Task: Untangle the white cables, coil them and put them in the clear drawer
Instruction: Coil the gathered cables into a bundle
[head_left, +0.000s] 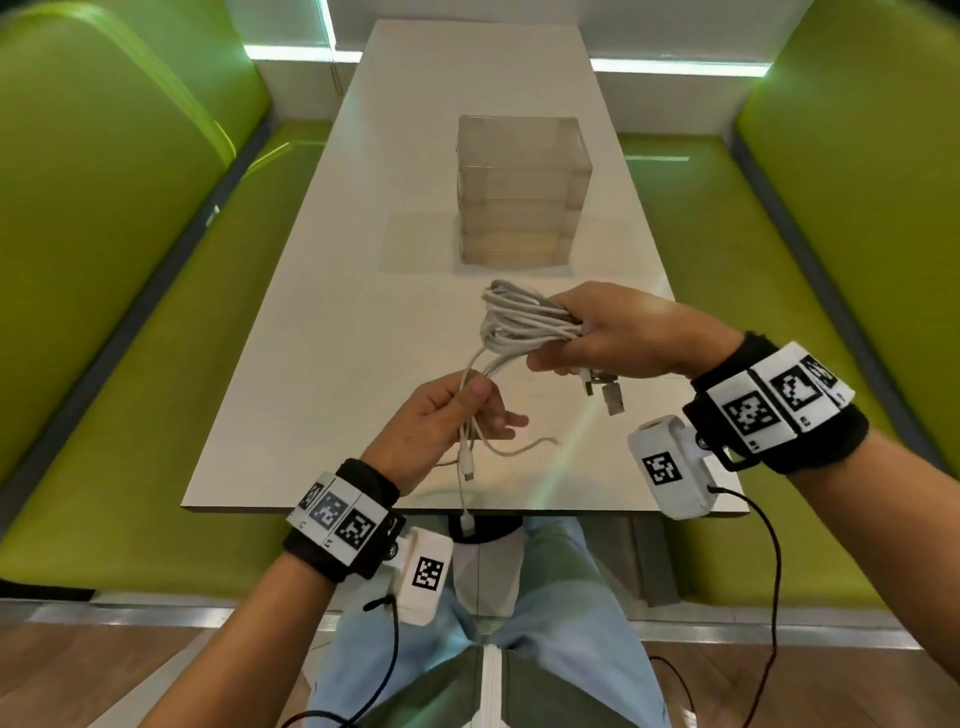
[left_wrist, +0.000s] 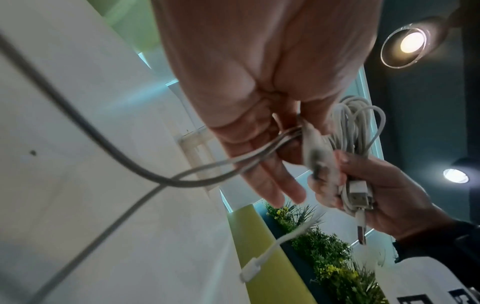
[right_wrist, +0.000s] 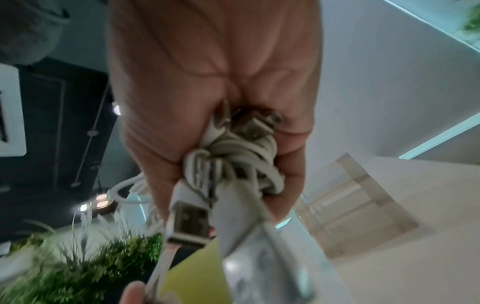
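Note:
My right hand (head_left: 597, 338) grips a coiled bunch of white cables (head_left: 519, 322) above the near half of the white table (head_left: 322, 291); USB plugs (head_left: 608, 392) hang below its fingers. In the right wrist view the coil (right_wrist: 233, 162) fills the fist, a USB plug (right_wrist: 188, 224) sticking out. My left hand (head_left: 457, 415) pinches the loose cable strands (head_left: 470, 384) between thumb and fingers, and their ends (head_left: 467, 470) dangle over the table's front edge. In the left wrist view the strands (left_wrist: 259, 152) cross the fingers (left_wrist: 270, 181). The clear drawer unit (head_left: 517, 192), drawers closed, stands mid-table beyond both hands.
Green upholstered benches (head_left: 104, 260) line both sides of the table. The table's near edge (head_left: 457, 512) lies just above my knees. A planter with green foliage (left_wrist: 324, 246) shows in the left wrist view.

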